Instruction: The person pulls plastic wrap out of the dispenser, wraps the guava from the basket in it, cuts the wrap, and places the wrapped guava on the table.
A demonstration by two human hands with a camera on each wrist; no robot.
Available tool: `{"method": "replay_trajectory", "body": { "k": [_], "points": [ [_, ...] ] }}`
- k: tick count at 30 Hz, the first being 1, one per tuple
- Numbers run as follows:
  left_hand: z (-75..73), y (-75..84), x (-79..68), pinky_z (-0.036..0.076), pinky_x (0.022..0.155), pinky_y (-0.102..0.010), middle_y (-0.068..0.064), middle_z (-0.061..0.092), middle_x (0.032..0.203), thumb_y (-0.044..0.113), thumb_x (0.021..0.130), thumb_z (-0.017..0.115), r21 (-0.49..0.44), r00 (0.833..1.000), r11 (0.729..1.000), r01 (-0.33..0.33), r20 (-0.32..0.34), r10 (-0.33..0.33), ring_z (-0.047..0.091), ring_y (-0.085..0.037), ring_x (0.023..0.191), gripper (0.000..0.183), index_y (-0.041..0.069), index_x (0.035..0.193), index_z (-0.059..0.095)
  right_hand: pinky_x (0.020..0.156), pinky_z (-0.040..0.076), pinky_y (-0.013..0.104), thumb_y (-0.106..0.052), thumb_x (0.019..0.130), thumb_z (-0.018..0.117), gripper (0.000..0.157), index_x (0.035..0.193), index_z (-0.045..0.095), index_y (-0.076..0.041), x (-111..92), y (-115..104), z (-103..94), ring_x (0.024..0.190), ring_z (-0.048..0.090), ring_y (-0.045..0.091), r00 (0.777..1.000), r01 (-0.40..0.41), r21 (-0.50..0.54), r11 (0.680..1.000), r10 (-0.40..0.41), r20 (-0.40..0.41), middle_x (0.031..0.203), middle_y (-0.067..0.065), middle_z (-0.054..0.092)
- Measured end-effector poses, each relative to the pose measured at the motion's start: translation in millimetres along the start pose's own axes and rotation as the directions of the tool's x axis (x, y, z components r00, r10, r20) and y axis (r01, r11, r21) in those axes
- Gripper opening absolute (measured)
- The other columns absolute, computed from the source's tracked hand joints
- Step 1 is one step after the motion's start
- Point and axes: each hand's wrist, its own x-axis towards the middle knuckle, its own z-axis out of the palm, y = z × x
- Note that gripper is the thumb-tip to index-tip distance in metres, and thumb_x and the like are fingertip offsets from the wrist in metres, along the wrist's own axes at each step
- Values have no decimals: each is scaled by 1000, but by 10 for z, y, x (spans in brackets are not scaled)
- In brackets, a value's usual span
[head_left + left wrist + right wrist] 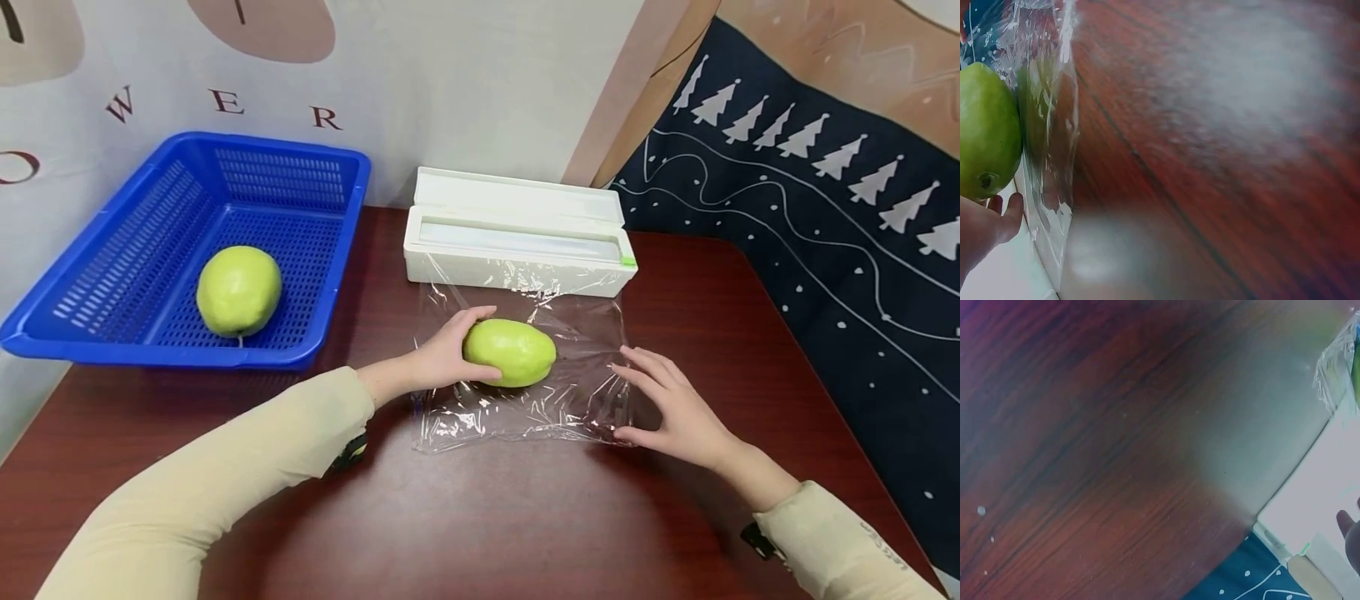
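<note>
In the head view there are two fruits, one basket, one box, one sheet of film and two hands. The first fruit (512, 353) lies on its side on the clear film (517, 417), which runs forward over the desk (465, 517) from the white box (446, 268). The box's lid (517, 198) stands raised at the back. The second fruit (238, 290) sits in the blue basket (165, 355) to the left. The left hand (446, 352) grips the first fruit by its left end, thumb on the near side and fingers on the far side. The right hand (678, 417) is spread, fingers apart and slightly bent, at the film's right edge; whether its fingertips touch the film cannot be told. The first fruit is yellow-green, smooth and oblong, narrowing to the right.

The left wrist view shows one fruit, the first, with a dark brown spot on the end nearest the left hand; wrinkled film stands beside it.

The right wrist view catches just a green sliver of fruit behind crumpled film, with two fingertips of the right hand at the edge.
</note>
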Motion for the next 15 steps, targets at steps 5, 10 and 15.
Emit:
{"method": "replay_trajectory", "body": {
  "k": [5,10,15],
  "points": [
    [-97,-33,-155,38,106,-44,-19,35,141,21,77,75,-19,998,999,35,-51,-36,40,-33,129,84,2,142,26,101,25,11,-40,66,82,60,113,62,-7,-7,-27,15,109,51,21,999,37,9,999,-37,17,116,6,58],
    [-203,-117,-357,45,98,-42,-19,47,129,18,80,72,-4,996,999,51,-77,-51,48,-32,120,60,-1,127,40,93,35,13,-32,61,85,58,111,62,-11,-68,-39,37,101,55,13,995,14,3,1000,-14,102,108,-3,61],
    [-254,-215,-527,47,94,-41,-14,57,114,20,80,73,36,1000,999,5,7,-5,55,-27,108,46,0,113,49,91,36,13,-34,62,85,58,111,63,-15,-117,-8,86,100,55,9,990,21,18,1000,-23,138,106,-8,61]
  ]
}}
